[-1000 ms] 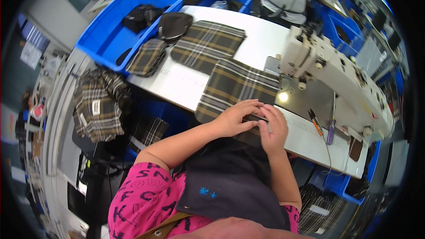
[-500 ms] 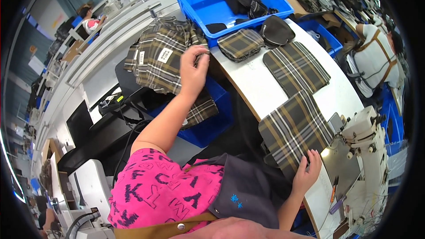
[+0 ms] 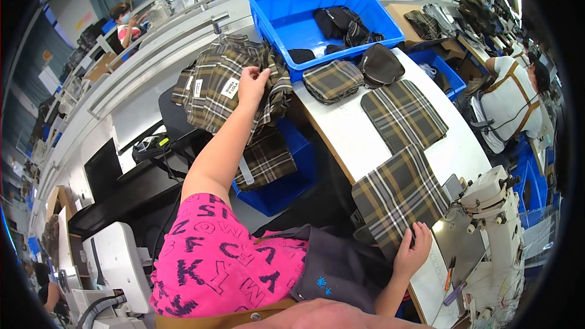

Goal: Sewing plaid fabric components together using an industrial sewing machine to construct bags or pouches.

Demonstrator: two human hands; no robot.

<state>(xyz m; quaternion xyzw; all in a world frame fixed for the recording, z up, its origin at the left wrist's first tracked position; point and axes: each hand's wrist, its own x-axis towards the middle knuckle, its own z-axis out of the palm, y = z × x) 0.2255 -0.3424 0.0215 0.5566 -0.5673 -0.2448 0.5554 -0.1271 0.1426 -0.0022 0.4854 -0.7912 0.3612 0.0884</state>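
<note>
My left hand (image 3: pixel 251 88) is raised to a rumpled pile of plaid pieces (image 3: pixel 204 106) with white labels, its fingers curled on the cloth. My right hand (image 3: pixel 412 250), loosely bent with thumb and fingers apart, rests at the near edge of a flat plaid panel (image 3: pixel 396 195) beside the sewing machine (image 3: pixel 487 195). Farther along the white tabletop (image 3: pixel 332 128) lie another plaid panel (image 3: pixel 402 116), a stacked plaid bundle (image 3: pixel 332 79) and a dark pouch (image 3: pixel 382 64). Orange-handled tweezers (image 3: pixel 450 274) and a purple-handled tool (image 3: pixel 454 292) lie right of my right hand.
A large blue bin (image 3: pixel 280 24) with dark items stands at the far table end. A lower blue bin (image 3: pixel 286 195) holds plaid cloth below the pile. Co-workers sit at the upper left (image 3: pixel 125 30) and right (image 3: pixel 509 97). Metal rails (image 3: pixel 152 67) run along the left.
The view has swung left. My left hand has left the flat panel near my right hand and moved up onto the rumpled pile. My right hand remains by the panel.
</note>
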